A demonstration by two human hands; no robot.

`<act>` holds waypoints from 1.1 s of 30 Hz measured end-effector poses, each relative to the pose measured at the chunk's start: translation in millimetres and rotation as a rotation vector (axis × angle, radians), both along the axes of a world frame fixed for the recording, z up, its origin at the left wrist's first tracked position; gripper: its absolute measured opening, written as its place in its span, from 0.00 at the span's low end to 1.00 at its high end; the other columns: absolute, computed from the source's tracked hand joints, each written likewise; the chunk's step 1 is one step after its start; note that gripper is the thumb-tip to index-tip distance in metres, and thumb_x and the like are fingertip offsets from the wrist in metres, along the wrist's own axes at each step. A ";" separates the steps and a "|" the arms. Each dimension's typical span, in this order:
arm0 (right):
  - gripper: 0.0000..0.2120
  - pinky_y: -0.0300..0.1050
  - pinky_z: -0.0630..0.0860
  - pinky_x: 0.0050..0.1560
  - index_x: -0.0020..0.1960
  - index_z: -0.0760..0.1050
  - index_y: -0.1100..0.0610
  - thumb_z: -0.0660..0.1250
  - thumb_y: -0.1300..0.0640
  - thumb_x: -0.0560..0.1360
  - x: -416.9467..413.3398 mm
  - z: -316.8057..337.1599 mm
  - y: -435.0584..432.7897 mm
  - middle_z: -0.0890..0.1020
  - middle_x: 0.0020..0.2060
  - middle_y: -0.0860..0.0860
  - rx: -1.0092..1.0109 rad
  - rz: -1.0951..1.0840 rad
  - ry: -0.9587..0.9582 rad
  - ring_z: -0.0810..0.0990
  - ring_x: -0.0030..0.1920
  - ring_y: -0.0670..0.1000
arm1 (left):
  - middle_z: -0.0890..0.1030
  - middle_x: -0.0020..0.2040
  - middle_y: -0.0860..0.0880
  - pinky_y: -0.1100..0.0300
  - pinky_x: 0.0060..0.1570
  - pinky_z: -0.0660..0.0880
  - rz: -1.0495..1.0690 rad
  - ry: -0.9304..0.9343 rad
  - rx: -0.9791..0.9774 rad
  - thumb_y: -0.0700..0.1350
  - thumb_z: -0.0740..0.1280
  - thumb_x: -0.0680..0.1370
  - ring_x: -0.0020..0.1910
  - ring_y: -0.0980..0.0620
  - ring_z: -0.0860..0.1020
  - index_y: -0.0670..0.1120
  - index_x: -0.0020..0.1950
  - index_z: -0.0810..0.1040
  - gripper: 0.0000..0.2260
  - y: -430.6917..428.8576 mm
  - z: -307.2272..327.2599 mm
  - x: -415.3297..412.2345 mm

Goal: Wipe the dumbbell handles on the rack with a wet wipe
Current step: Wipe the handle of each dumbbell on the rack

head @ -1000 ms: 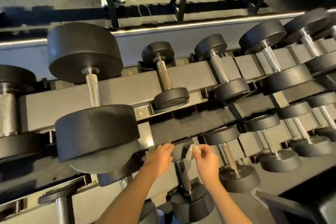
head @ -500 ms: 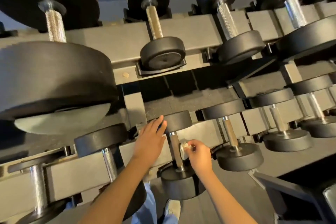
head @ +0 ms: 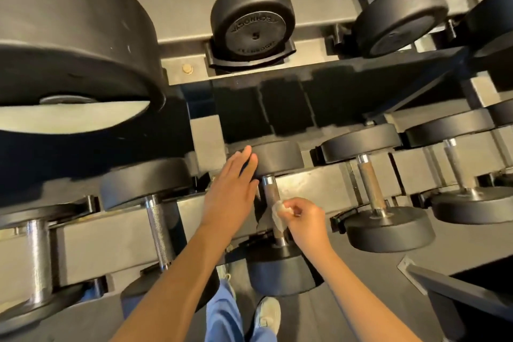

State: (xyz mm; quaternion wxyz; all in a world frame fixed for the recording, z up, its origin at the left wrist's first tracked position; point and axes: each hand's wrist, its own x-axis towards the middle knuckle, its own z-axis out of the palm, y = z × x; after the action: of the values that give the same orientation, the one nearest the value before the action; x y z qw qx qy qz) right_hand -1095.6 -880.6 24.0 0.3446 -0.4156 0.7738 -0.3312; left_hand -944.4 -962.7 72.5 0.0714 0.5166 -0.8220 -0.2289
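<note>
**Wipe applied to lower-tier dumbbell handle**

The right hand [head: 306, 219], at centre-right of the frame, pinches a crumpled white wet wipe [head: 278, 215] between thumb and fingertips. The wipe is pressed against the right side of the metal handle [head: 270, 197] of a small dumbbell seated on the lower tier of the rack [head: 177, 22], at about mid-length of the handle.

The left hand [head: 231, 194], just left of centre, is flat with fingers extended and close together. Its fingertips lie on the dumbbell's upper black head [head: 277, 157]; the palm sits beside the handle and grasps nothing. The dumbbell's lower head [head: 280, 275] is below both hands, near the bottom centre.

To the right, on the same tier, a second small dumbbell [head: 372, 186] stands untouched. At upper centre, on the higher tier, a dumbbell head marked "5" [head: 252, 28] rests in its cradle. A large dumbbell head [head: 72, 44] fills the upper left. Blue trousers [head: 227, 316] and a pale shoe [head: 268, 314] appear at bottom centre.
</note>
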 end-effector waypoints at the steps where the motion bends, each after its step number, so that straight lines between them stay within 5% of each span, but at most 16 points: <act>1: 0.01 0.26 0.71 0.39 0.42 0.81 0.60 0.72 0.63 0.72 0.0 -0.8 1.0 0.81 0.35 0.48 0.014 -0.006 -0.006 0.77 0.37 0.42 | 0.50 0.78 0.55 0.55 0.75 0.56 0.008 0.005 -0.005 0.49 0.55 0.83 0.77 0.56 0.48 0.51 0.77 0.52 0.24 0.5 0.4 -0.4; 8: 0.03 0.25 0.72 0.39 0.46 0.81 0.58 0.70 0.59 0.74 14.5 0.6 -38.5 0.81 0.38 0.47 -0.116 -0.230 -0.141 0.78 0.40 0.42 | 0.50 0.78 0.56 0.54 0.73 0.61 0.002 0.036 -0.016 0.49 0.56 0.83 0.76 0.57 0.49 0.52 0.77 0.53 0.24 1.7 1.3 0.3; 15: 0.02 0.29 0.67 0.34 0.43 0.79 0.59 0.71 0.61 0.73 4.9 -8.3 -10.2 0.76 0.35 0.47 0.029 -0.028 0.066 0.72 0.35 0.41 | 0.49 0.78 0.56 0.56 0.72 0.61 0.017 0.069 -0.024 0.48 0.56 0.82 0.76 0.57 0.48 0.52 0.78 0.53 0.24 3.5 -2.5 -1.8; 23: 0.01 0.28 0.67 0.34 0.44 0.79 0.56 0.70 0.60 0.74 16.7 5.6 -41.6 0.76 0.34 0.44 -0.081 -0.169 0.019 0.74 0.35 0.38 | 0.49 0.78 0.55 0.55 0.70 0.66 0.035 0.102 -0.009 0.47 0.58 0.82 0.77 0.56 0.49 0.52 0.78 0.54 0.25 4.9 -2.5 -3.5; 29: 0.04 0.25 0.67 0.31 0.46 0.80 0.62 0.71 0.61 0.73 0.3 1.5 0.0 0.76 0.36 0.48 0.178 0.041 0.135 0.72 0.34 0.43 | 0.51 0.78 0.55 0.52 0.69 0.68 0.063 0.132 0.006 0.47 0.58 0.82 0.77 0.55 0.50 0.52 0.78 0.54 0.25 6.3 -5.5 -4.9; 33: 0.04 0.31 0.69 0.36 0.45 0.81 0.61 0.71 0.60 0.73 11.2 2.2 -28.9 0.79 0.37 0.49 -0.017 -0.082 0.093 0.75 0.37 0.46 | 0.51 0.78 0.55 0.53 0.69 0.67 0.074 0.148 0.011 0.47 0.58 0.82 0.77 0.54 0.50 0.51 0.78 0.54 0.25 7.0 -5.6 -6.1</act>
State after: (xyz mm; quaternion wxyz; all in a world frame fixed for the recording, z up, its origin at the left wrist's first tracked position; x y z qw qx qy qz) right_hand -1084.5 -909.5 26.2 0.2908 -0.4012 0.8027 -0.3318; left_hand -950.5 -955.7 66.9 0.1374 0.5286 -0.7935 -0.2683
